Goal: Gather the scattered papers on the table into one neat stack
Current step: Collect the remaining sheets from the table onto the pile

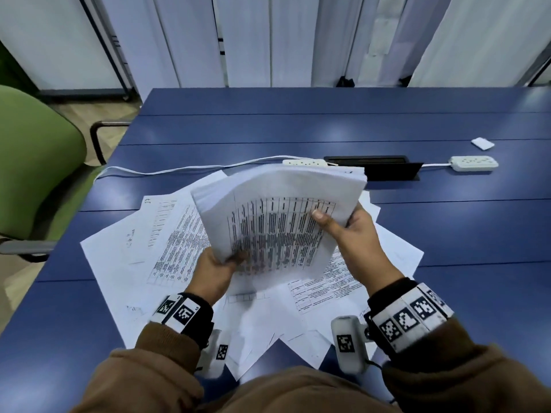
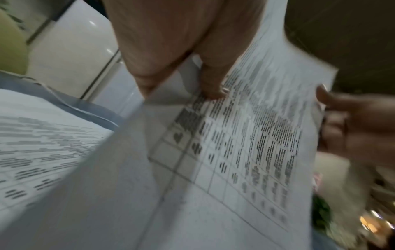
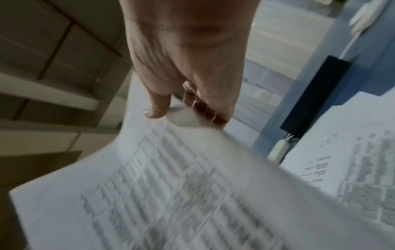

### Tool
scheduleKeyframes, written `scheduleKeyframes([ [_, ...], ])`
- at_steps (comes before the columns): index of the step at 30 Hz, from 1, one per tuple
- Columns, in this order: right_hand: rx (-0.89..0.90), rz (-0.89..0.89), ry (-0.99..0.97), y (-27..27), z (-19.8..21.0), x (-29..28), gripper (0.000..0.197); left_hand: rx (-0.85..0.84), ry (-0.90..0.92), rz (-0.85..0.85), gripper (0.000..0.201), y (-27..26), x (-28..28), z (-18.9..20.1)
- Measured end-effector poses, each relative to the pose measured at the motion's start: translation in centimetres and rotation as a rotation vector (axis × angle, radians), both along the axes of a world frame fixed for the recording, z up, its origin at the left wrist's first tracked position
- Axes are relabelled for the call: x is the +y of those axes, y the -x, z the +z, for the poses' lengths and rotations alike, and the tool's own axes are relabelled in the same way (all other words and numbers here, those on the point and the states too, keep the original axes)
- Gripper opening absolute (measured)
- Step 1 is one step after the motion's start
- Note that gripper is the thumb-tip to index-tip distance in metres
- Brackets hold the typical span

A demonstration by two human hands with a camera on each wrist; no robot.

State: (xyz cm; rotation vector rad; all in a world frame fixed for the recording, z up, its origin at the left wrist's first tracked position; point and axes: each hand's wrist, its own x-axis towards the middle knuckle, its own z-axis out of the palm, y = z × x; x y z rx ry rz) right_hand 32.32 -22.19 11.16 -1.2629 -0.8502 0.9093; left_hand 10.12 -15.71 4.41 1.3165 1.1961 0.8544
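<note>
Left of the blue table point(image 1: 298, 126) stands a green chair point(image 1: 35, 162) with a rounded fabric back and a dark bent armrest; a thin white cable point(image 1: 179, 169) runs from the table's left edge to a long white plastic power strip point(image 1: 304, 162) just behind the held stack. Loose papers point(image 1: 125, 248), flat white sheets printed with tables and text, lie fanned and overlapping on the table's near half; the left hand point(image 1: 214, 272) grips the lower left corner of the held stack point(image 1: 277, 216), thumb curled on top and fingers beneath. That stack is a thick sheaf of white sheets, raised above the loose papers and bowed upward, its top sheet a dense printed grid; the right hand point(image 1: 348, 234) pinches its right edge, thumb flat on the grid, fingers behind. Right of the stack a black rectangular cable slot point(image 1: 387, 171) is set into the table; farther right lies a second white power strip point(image 1: 474, 163), and beyond it a small white card point(image 1: 482, 143).
</note>
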Motion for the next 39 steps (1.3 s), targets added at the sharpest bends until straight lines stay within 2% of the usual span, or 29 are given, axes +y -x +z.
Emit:
scheduleKeyframes([
  [2,0.097,-0.036,-0.014,-1.9,-0.6,0.9,0.036,0.016,0.020,0.123,0.013,0.2,0.5,-0.1],
  [4,0.106,-0.156,0.089,-4.7,-2.5,1.2,0.041,0.039,0.062,0.223,0.009,1.1,0.9,-0.5],
  [5,0.039,-0.236,0.218,-6.3,-4.2,0.9,0.045,0.057,0.095,0.258,0.015,1.8,1.0,-1.1],
  [7,-0.182,-0.360,0.611,-9.0,-8.0,-0.5,0.061,0.073,0.198,0.285,0.023,3.2,0.8,-2.5],
  [9,-0.424,-0.369,0.964,-9.9,-11.2,-2.3,0.086,0.121,0.299,0.287,0.024,4.3,0.3,-4.0],
  [11,-0.643,-0.330,1.128,-9.4,-12.9,-3.8,0.104,0.196,0.380,0.272,0.024,5.1,-0.3,-5.8],
  [12,-0.708,-0.322,1.150,-8.9,-13.4,-4.2,0.107,0.224,0.419,0.262,0.024,5.3,-0.6,-6.6],
  [14,-0.701,-0.305,1.144,-8.7,-14.1,-4.1,0.103,0.253,0.490,0.260,0.023,5.7,-1.1,-7.8],
  [18,-0.735,-0.214,1.185,-9.0,-14.1,-2.9,0.072,0.283,0.541,0.279,0.031,5.8,-1.2,-7.4],
  [19,-0.753,-0.247,1.209,-8.9,-14.0,-2.7,0.075,0.283,0.546,0.289,0.033,5.6,-1.2,-6.9],
  [21,-0.766,-0.331,1.225,-8.5,-13.7,-2.6,0.096,0.261,0.578,0.329,0.027,5.4,-1.3,-6.6],
  [23,-0.764,-0.351,1.232,-8.8,-13.8,-2.7,0.116,0.245,0.634,0.353,0.067,5.6,-1.1,-6.9],
  [25,-0.752,-0.323,1.250,-9.6,-13.9,-2.7,0.126,0.273,0.669,0.340,0.085,6.1,-0.7,-7.5],
  [28,-0.695,-0.302,1.275,-10.3,-14.2,-2.9,0.123,0.355,0.656,0.309,0.093,6.6,-0.4,-8.3],
  [31,-0.739,-0.309,1.305,-10.0,-14.2,-3.2,0.108,0.365,0.649,0.290,0.103,6.8,-0.2,-8.8],
  [32,-0.735,-0.337,1.295,-9.8,-14.1,-3.3,0.107,0.374,0.642,0.272,0.103,7.0,-0.1,-9.3],
  [35,-0.758,-0.411,1.277,-9.5,-14.0,-3.5,0.118,0.343,0.613,0.295,0.097,7.3,0.1,-10.3],
  [38,-0.772,-0.431,1.263,-9.8,-13.8,-3.8,0.120,0.316,0.571,0.291,0.096,6.8,0.0,-9.4],
  [39,-0.751,-0.429,1.262,-9.9,-13.8,-3.8,0.120,0.313,0.569,0.296,0.089,6.6,-0.1,-9.1],
])
